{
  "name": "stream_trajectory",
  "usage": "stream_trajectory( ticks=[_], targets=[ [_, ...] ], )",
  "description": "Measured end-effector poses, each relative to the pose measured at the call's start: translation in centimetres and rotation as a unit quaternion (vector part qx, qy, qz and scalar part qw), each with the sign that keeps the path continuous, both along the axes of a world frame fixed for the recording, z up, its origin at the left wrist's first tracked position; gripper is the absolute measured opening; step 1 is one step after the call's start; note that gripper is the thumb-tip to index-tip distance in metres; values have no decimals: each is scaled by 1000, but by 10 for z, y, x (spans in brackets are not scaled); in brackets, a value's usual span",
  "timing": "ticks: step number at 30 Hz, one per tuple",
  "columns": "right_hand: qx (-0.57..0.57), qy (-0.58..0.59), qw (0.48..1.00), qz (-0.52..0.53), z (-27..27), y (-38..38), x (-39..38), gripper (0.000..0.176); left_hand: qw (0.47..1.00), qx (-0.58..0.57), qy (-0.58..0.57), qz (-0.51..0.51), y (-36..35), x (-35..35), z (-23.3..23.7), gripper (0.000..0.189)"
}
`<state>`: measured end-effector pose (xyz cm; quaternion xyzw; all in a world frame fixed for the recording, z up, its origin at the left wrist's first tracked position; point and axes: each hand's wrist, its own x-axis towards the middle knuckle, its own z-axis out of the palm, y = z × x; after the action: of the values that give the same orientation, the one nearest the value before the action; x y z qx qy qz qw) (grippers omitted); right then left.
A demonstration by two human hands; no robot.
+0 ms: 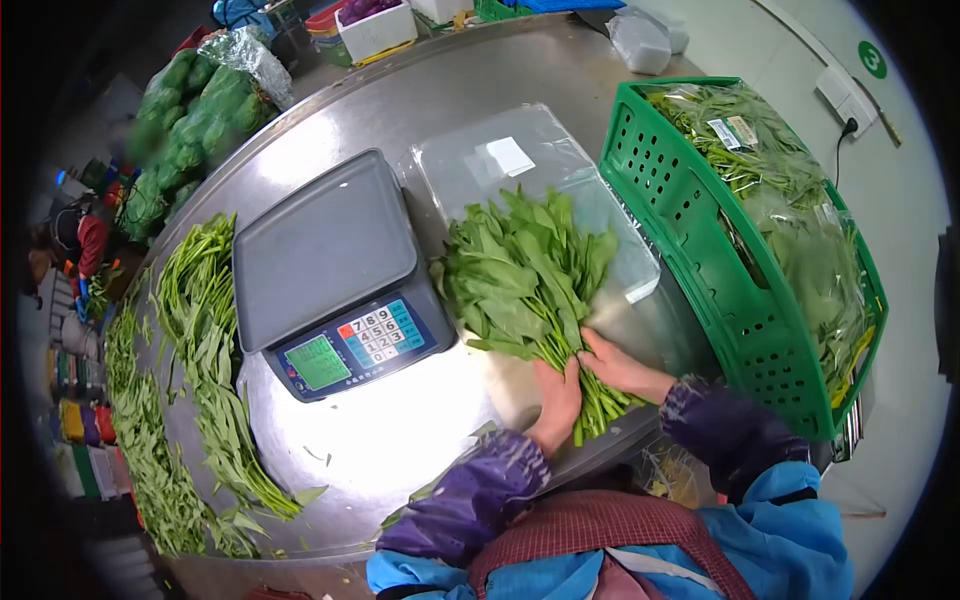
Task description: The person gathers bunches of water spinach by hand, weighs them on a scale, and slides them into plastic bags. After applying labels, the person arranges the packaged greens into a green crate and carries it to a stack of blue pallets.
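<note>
A bunch of leafy greens that looks like water spinach (525,270) lies on the metal table with its leaves pointing away from me. My left hand (557,402) is closed around the stems from the left side. From the right, my right hand (622,368) grips the same stems, its fingertips close to the left thumb. Cut stem ends stick out below both hands. Under the leaf tips lies a stack of clear plastic bags (460,160) with a white label (510,156) on top. Just left of the bunch stands a digital scale (325,245), its pan bare and its display lit green.
Loose greens (215,390) are spread along the table's left side. On the right, a green crate (690,235) holds bagged greens (750,150). Beyond the table are netted green vegetables (190,130) and a white box (378,35). A person (90,240) is at far left.
</note>
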<state>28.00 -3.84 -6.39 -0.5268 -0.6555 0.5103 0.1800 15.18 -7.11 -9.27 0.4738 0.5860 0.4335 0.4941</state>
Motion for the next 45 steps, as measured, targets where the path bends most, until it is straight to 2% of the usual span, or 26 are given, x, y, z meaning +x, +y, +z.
stream_trajectory(
  ticks=[1,3,5,6,7,9,10,11,13,15,19,21,23,24,25,27,29,33,39,43,45],
  targets=[
    [-7,5,1000,-18,-3,-4,6,52,1000,-3,4,3,0,3,-2,46],
    [-20,13,999,-36,4,-7,13,50,965,-148,-216,31,-5,3,8,47],
    [14,-128,992,-12,35,4,15,41,964,-167,-205,20,-4,-7,35,49],
    [100,-160,982,-13,32,7,27,32,972,-163,-169,-4,-9,-14,37,48],
    [99,-155,983,-10,35,10,38,32,978,-160,-131,-30,-14,-22,43,48],
    [258,-117,954,-97,46,13,61,30,976,-161,-138,-42,-27,-43,54,51],
    [258,-114,955,-96,45,13,69,30,997,-39,53,-34,-36,-55,54,50],
    [214,-123,961,-126,44,13,77,31,967,85,241,-25,-43,-64,55,50],
    [170,-131,964,-155,38,15,81,32,954,52,295,31,-49,-78,47,51],
    [129,-135,972,-143,23,16,77,37,986,-62,116,104,-38,-84,28,48],
    [109,-121,981,-105,30,19,65,43,983,-15,108,151,11,-108,-12,48],
    [143,-81,983,-80,47,14,58,33,983,-19,72,169,26,-98,12,50],
    [168,-64,981,-71,55,6,53,26,984,-98,56,141,32,-101,17,41],
    [192,-44,979,-57,59,1,49,20,991,-76,6,108,36,-103,16,27],
    [193,-47,978,-64,65,-5,44,20,992,-75,4,101,37,-106,16,27],
    [257,-44,964,-47,81,-22,30,13,999,-32,44,1,43,-110,29,18],
    [294,-91,951,-11,94,-43,17,12,994,6,100,-40,55,-118,41,18],
    [296,-186,931,108,112,-84,-16,29,963,111,193,-149,72,-132,70,20],
    [244,-120,953,137,125,-132,-68,34,945,102,177,-255,62,-121,119,21],
    [195,-65,966,155,131,-153,-79,33,917,94,202,-332,46,-117,119,23],
    [167,-63,974,142,135,-159,-79,38,915,81,166,-358,33,-109,117,25]
  ],
)
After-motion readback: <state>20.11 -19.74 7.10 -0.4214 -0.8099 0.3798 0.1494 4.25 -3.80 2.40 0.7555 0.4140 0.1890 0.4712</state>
